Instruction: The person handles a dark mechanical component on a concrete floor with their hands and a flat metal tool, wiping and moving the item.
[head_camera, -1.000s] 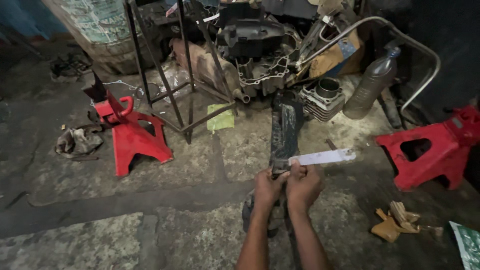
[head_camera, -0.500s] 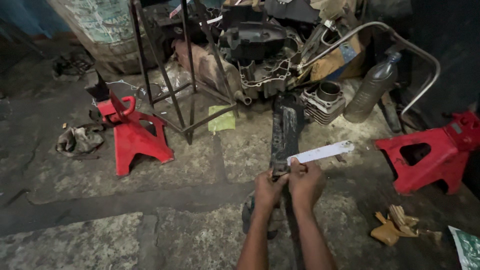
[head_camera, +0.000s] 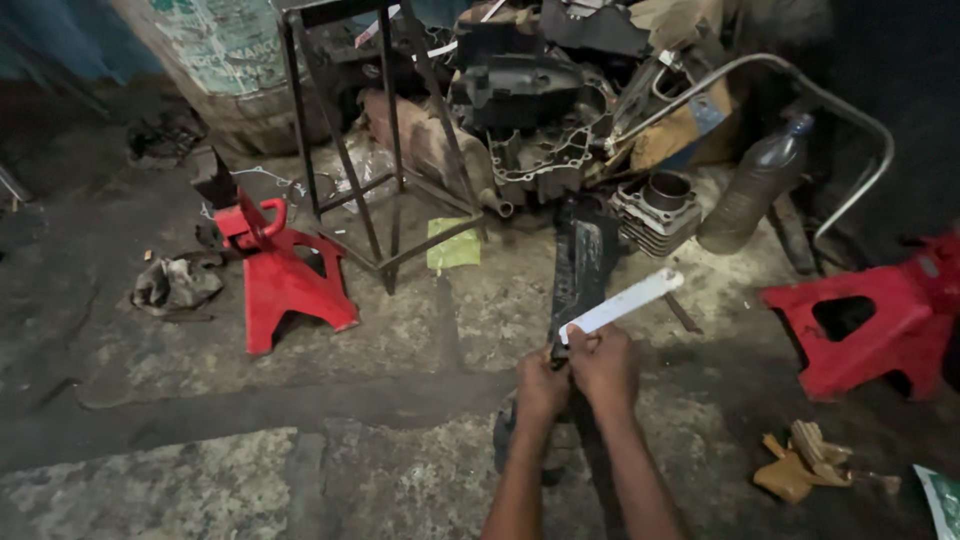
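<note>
The flat white strip slants up to the right above the long dark metal part lying on the concrete floor. The right hand pinches its near end; the left hand, touching alongside, is curled closed, on what I cannot tell.

Taking the long panel I work at as my landmark, a jack stand sits left, a bottle and stool right, an engine block behind.
</note>
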